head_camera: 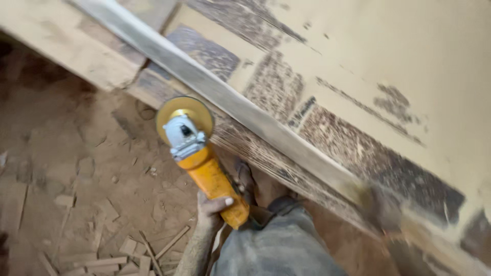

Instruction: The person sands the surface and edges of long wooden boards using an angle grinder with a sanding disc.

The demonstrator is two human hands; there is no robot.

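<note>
My left hand [214, 207] sits low and near, a little left of the middle, fingers curled tight round the orange grinder [204, 166] body with the thumb laid across its top. The forearm runs down and left to the near edge, dusty and bare. My right hand is blurred at the right, its grip unreadable.

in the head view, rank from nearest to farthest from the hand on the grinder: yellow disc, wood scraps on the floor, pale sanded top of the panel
From the left hand:
1. Wood scraps, on the floor, lower left.
2. Yellow disc, at the grinder's far end, straight above.
3. Pale sanded top of the panel, far upper right.
</note>
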